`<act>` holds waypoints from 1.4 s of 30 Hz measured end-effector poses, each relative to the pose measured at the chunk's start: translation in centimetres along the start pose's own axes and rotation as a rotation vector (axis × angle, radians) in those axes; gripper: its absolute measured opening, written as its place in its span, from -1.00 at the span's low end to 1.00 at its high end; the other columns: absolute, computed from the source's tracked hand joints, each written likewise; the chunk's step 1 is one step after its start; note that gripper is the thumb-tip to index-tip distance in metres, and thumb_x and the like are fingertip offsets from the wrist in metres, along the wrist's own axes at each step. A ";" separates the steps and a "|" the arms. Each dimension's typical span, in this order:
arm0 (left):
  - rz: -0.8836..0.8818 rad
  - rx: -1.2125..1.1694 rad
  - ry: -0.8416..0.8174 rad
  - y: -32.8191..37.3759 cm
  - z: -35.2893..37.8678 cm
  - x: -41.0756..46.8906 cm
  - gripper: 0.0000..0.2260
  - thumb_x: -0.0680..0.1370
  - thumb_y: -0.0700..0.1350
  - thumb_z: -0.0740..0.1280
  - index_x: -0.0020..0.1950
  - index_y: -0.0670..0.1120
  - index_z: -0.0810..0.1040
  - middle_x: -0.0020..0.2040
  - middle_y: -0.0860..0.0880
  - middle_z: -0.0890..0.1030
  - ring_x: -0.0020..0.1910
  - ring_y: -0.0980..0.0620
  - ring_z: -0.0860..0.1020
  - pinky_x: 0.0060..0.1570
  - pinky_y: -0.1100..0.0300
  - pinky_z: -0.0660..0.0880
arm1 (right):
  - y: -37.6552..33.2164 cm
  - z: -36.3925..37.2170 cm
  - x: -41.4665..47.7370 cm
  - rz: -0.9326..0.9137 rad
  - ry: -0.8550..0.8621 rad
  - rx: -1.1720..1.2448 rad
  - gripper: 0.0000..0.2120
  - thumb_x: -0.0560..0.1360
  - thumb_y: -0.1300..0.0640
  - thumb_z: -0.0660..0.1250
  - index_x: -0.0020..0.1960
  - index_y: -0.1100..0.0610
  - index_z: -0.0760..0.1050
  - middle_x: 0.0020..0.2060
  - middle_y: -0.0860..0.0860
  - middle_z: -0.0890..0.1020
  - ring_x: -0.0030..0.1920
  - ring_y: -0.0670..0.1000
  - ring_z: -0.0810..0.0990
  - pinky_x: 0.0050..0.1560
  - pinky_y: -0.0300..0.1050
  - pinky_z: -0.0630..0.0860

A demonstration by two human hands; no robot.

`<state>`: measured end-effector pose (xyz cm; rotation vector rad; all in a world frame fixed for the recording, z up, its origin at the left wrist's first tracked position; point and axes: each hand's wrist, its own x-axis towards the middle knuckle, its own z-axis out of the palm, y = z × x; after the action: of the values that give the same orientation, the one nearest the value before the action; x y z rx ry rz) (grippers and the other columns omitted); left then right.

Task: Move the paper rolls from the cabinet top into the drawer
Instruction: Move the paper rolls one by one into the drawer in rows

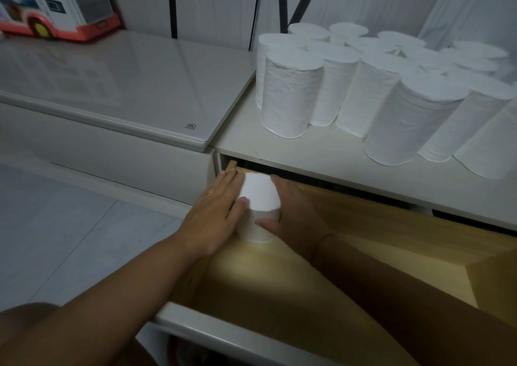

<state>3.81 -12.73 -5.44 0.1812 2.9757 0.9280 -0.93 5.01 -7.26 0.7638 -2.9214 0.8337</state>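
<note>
The paper rolls [291, 94] at the upper right are plain white, the drawer [279, 281] is pale yellow wood inside with a white front, the toy bus [56, 4] at the upper left is red and white with a yellow wheel hub.

Soft, faintly crinkled white paper rolls [291, 94] stand on a matt off-white cabinet top [321, 155], above a drawer [279, 290] lined in pale, smooth wood. At ten o'clock, a glossy glass-like slab [126, 85] mirrors a shiny plastic toy bus [56, 4].

paper rolls on cabinet top [291, 91]: about 15 | roll in drawer [258, 197]: 1 | toy bus [56, 4]: 1
</note>
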 end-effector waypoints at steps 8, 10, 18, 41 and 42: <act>-0.001 -0.006 -0.009 0.2 -0.1 0.0 -0.53 0.63 0.07 -0.02 0.54 0.05 0.00 0.55 0.12 -0.12 0.50 0.19 -0.16 0.44 0.17 -0.09 | -1.1 1.8 0.5 0.045 0.097 0.089 -0.24 0.35 -0.13 0.44 0.39 0.13 0.20 0.26 0.11 0.43 0.21 0.09 0.44 0.10 -0.11 0.42; -0.006 -0.003 -0.011 0.2 -0.2 0.0 -0.53 0.64 0.06 -0.02 0.54 0.04 0.01 0.55 0.11 -0.12 0.51 0.18 -0.16 0.45 0.16 -0.09 | -0.9 1.6 0.6 0.049 0.059 0.127 -0.24 0.34 -0.10 0.46 0.39 0.13 0.20 0.28 0.11 0.42 0.23 0.08 0.42 0.16 -0.05 0.45; -0.005 0.000 -0.014 0.4 -0.2 0.0 -0.53 0.64 0.05 -0.01 0.54 0.03 0.01 0.56 0.09 -0.11 0.52 0.14 -0.15 0.48 0.11 -0.06 | -1.1 -2.8 0.3 -0.094 0.117 -0.071 -0.32 0.41 -0.22 0.33 0.39 0.08 0.25 0.24 0.05 0.47 0.12 0.05 0.51 0.08 0.00 0.53; 0.008 0.029 -0.009 0.4 -0.2 0.3 -0.51 0.62 0.10 -0.01 0.54 0.05 -0.01 0.56 0.09 -0.13 0.51 0.15 -0.15 0.39 0.22 -0.13 | -1.8 -7.1 10.4 0.165 0.538 0.383 -0.12 0.25 -0.29 0.41 0.40 0.04 0.13 0.21 0.09 0.43 0.10 -0.01 0.47 0.17 0.03 0.50; 0.009 0.030 -0.010 0.4 -0.2 0.3 -0.51 0.62 0.10 -0.02 0.54 0.06 -0.01 0.56 0.09 -0.13 0.51 0.15 -0.15 0.40 0.22 -0.12 | -1.8 -7.1 10.4 0.153 0.523 0.389 -0.09 0.24 -0.29 0.43 0.41 0.04 0.12 0.25 0.08 0.39 0.16 -0.01 0.44 0.22 0.04 0.47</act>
<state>3.52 -12.48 -4.99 0.1992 2.9830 0.8813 -10.11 2.51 1.23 0.2630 -2.3981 1.3934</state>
